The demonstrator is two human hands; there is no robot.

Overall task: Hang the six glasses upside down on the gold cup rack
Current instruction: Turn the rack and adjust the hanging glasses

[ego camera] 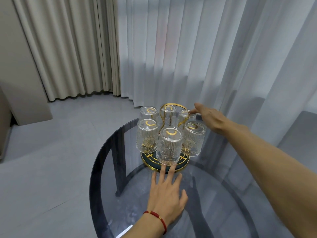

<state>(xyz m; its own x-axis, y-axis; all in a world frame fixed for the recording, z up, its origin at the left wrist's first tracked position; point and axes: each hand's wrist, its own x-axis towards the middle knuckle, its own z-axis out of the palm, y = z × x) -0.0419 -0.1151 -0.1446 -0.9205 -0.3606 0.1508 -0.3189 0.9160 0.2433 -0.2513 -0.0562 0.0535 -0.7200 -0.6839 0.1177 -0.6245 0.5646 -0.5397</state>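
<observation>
Six ribbed clear glasses point(169, 145) hung inverted on the gold wire cup rack point(165, 160).
The left hand point(167, 193) lay open, empty, just near of it; the right hand point(210, 117), open, fingertip touched the far-right glass point(186, 115).

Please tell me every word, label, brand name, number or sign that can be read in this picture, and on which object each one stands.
There is no readable text in this view.
The glasses carry only a pressed pattern of ribs and round medallions, no letters.
The gold cup rack and its round base show no brand mark.
The glass table, the red bracelet on the left hand and the curtains are plain.
</observation>
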